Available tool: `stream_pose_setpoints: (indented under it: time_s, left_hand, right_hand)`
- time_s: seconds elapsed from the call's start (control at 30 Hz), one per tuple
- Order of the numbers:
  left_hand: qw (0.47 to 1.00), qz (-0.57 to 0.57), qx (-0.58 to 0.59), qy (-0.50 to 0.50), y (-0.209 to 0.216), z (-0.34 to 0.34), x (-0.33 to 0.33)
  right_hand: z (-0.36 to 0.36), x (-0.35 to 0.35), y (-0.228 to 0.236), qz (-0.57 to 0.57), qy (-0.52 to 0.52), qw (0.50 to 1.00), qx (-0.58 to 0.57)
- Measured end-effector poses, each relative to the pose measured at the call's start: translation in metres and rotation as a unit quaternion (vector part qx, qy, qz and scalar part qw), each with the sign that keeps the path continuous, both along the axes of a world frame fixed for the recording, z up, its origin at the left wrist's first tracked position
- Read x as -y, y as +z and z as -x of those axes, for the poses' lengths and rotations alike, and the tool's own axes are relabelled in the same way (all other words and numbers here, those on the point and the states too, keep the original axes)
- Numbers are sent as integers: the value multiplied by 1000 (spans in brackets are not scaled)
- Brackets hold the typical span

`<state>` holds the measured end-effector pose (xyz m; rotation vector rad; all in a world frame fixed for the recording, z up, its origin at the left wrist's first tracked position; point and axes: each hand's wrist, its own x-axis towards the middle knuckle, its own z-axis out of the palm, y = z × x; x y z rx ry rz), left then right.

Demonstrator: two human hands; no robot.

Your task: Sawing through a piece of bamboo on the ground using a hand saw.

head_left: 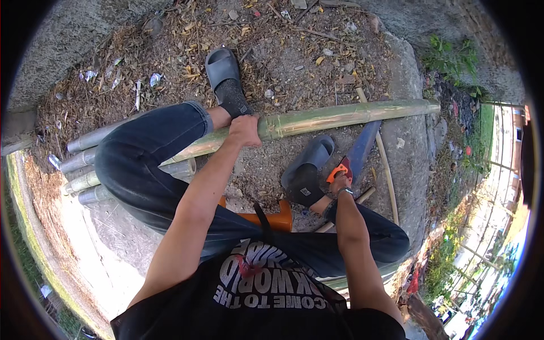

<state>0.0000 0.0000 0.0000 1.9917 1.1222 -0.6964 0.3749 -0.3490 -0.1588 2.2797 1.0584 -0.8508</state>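
A long green bamboo pole [317,119] lies across in front of me, sloping slightly upward to the right. My left hand [245,130] grips it from above beside my far foot, its fingers partly hidden. In my right hand [341,182] is a handsaw [362,148], held by its orange handle. The dark blade points away from me, and its far end meets the near side of the pole toward the right; whether the teeth are in the bamboo cannot be made out. My left leg crosses over the pole, with the grey slide sandal [222,67] beyond it.
More bamboo poles [82,161] lie at the left, under my knee. Beneath me is an orange plastic stool [277,220]. A thin stick [387,175] lies right of the saw. Dry leaves and litter cover the ground before a concrete wall [73,48].
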Motion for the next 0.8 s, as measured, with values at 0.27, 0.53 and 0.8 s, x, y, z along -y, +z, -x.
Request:
stream_pose_setpoints:
  time_s: [0.27,0.53,0.8]
  left_hand:
    - [965,-245,89,36,-37,42,38]
    - [947,-271,174,1,-28,34,30]
    - [970,-218,101,22,-29,15,30]
  right_hand:
    - [34,-56,107,-285,-48,955,69]
    - [55,-46,364,-365,-202,899,132]
    - [208,12,531,-608,-348,713,15]
